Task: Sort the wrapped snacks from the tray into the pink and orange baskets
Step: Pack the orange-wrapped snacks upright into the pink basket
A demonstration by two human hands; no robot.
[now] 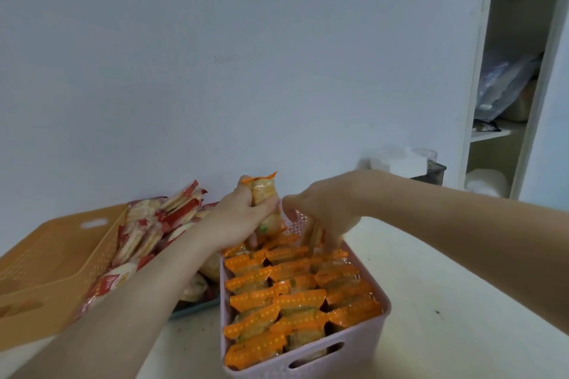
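My left hand (243,218) was wrapped tight round an orange-trimmed clear snack packet (261,194), fingers (271,203) curled closed on its middle, held upright w/ its crimped top sticking up, above the far end of the pale pink perforated plastic basket (363,341). My right hand (320,209) was reaching down into that basket's far end, fingers (334,241) bent downward & partly closed, tips among the packets there and pinching a 2nd orange-trimmed packet (315,234); how firm the grip was I couldn't tell. The pink basket sat on the white bench (431,286), packed w/ rows of orange-edged snack packets (277,301) standing on edge. Left of it, a heap of red-and-white wrapped crackers (147,231) lay on a grey-blue tray (197,308), only its edge showing. The orange perforated plastic basket (55,261) stood at far left, tilted, touching the cracker heap.
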